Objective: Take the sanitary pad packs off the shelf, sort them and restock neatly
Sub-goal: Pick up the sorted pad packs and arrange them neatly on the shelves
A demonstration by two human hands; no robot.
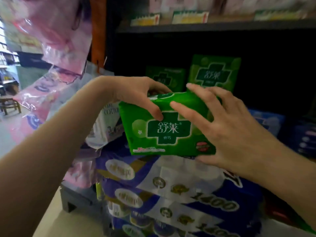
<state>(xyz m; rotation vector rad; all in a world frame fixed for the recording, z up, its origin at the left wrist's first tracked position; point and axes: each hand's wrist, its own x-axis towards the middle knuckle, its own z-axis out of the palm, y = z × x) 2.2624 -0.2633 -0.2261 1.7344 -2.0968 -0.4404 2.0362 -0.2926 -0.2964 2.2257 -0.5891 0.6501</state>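
Note:
A green sanitary pad pack [164, 134] with a dark green cross logo is held in front of the dark shelf. My left hand [136, 94] grips its top left corner, thumb on the front face. My right hand [227, 127] holds its right side, fingers spread over the top and thumb under the bottom edge. Two more green packs stand upright on the shelf behind: a tall one [213, 72] and a shorter, darker one [165, 77] to its left.
Blue packs [266, 120] sit at the right of the same shelf. An upper shelf [205, 26] carries price tags. Purple-and-white tissue bundles [171, 190] are stacked below my hands. Pink packs [56, 31] hang at left, with floor beyond.

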